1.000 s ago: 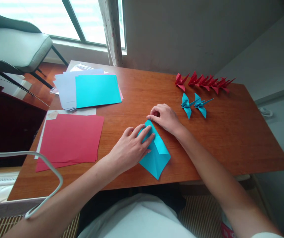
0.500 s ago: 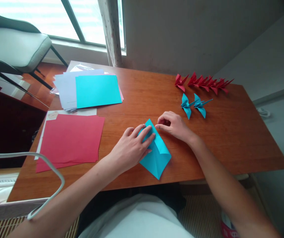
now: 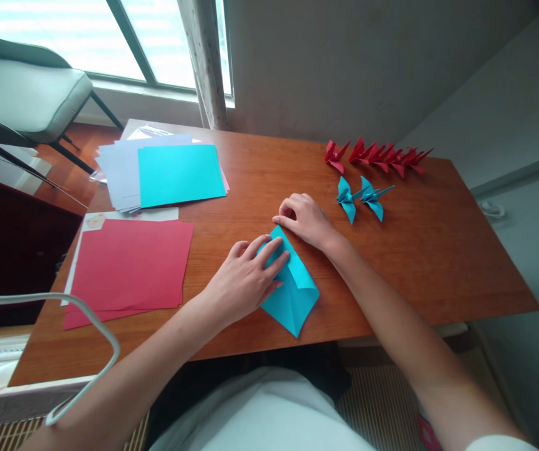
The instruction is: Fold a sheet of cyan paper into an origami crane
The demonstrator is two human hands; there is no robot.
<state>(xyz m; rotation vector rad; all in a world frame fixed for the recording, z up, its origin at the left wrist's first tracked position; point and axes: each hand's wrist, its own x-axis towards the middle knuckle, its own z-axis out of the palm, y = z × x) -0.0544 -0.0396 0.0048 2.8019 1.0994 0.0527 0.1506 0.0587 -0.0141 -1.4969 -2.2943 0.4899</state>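
Observation:
A blue sheet of origami paper (image 3: 298, 310), folded into a kite-like shape with creases and a folded-over right edge, lies on the table near its front edge. My left hand (image 3: 245, 275) rests flat on the paper's left side, its fingers spread, covering part of it. Just beyond the paper's far tip is my right hand (image 3: 304, 220), fingers curled and thumb drawn in close to the index finger. Nothing shows in its grasp. Two blue paper cranes (image 3: 347, 199) stand to the right of that hand.
Behind the blue cranes runs a row of several red paper cranes (image 3: 387, 156). Red sheets (image 3: 133, 266) lie at left on the wooden table (image 3: 439, 250), with blue sheets (image 3: 180, 175) over pale ones farther back. A white cable-like tube (image 3: 95, 319) crosses the left corner.
My right hand has moved away from me and left, from beside the paper's upper right edge to just past its far tip. My left hand stays on the paper. The view has shifted slightly.

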